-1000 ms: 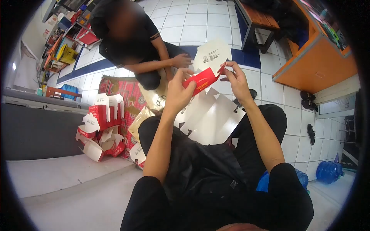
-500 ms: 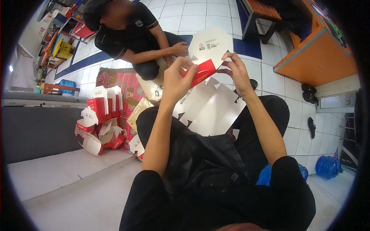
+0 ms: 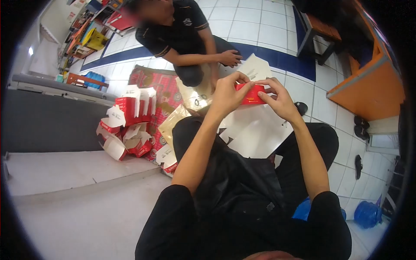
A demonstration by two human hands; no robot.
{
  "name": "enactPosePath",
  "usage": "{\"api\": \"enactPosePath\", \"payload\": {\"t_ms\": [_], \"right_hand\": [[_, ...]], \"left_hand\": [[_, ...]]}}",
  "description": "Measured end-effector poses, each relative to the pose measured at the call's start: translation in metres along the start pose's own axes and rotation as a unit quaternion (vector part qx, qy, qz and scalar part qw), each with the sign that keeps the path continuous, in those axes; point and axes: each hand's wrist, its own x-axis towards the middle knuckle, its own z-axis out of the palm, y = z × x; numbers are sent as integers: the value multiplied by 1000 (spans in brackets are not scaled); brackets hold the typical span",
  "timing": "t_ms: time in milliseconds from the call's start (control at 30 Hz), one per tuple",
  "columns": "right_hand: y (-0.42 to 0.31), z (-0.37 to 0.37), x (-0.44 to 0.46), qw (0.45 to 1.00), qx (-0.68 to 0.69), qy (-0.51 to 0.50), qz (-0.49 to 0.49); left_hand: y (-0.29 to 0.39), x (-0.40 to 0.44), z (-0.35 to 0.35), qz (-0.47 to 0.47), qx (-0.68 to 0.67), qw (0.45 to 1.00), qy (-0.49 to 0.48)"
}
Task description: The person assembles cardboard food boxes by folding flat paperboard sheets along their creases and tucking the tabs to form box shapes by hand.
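Note:
In front of me is a red and white cardboard food box [image 3: 252, 96], partly folded, its white flap standing up behind the red panel. My left hand [image 3: 230, 92] pinches the left end of the red panel between thumb and fingers. The right hand [image 3: 279, 100] is closed on the right end, its thumb on the red face and its fingers over the top edge. Flat white cardboard blanks [image 3: 255, 130] lie below the hands, between my legs. The far side of the box is hidden.
Folded red and white boxes [image 3: 125, 110] are piled left on a patterned red mat [image 3: 156, 82]. Another person [image 3: 186, 39] sits opposite, beside brownish sheets [image 3: 190, 96]. An orange cabinet [image 3: 364, 82] stands right, with sandals [image 3: 361, 126] nearby and a blue water jug [image 3: 367, 214] lower right.
The red panel has turned from slanted to nearly level. My right hand has come in from the flap's edge onto the panel, closer to my left hand. The whole view has shifted.

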Motion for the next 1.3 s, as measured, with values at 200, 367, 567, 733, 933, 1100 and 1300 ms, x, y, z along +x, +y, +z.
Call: {"api": "enactPosePath", "payload": {"t_ms": [200, 367, 567, 733, 933, 1100, 1300], "right_hand": [[6, 7, 1, 984, 5, 175, 39], [3, 10, 0, 984, -6, 177, 29], [3, 7, -2, 992, 42, 111, 29], [7, 9, -1, 996, 74, 38, 43], [-2, 8, -2, 995, -71, 30, -62], [-16, -5, 3, 996, 85, 16, 8], [-8, -16, -3, 992, 118, 37, -15]], "left_hand": [[1, 2, -5, -23, -14, 999, -37], [8, 1, -4, -13, -12, 1000, -24], [9, 0, -6, 22, -17, 1000, -9], [6, 2, -9, 40, -13, 998, -36], [-7, 5, -7, 88, -9, 996, -3], [24, -14, -40, 238, 139, 961, -15], [61, -72, -89, 257, 433, 861, 68]]}}
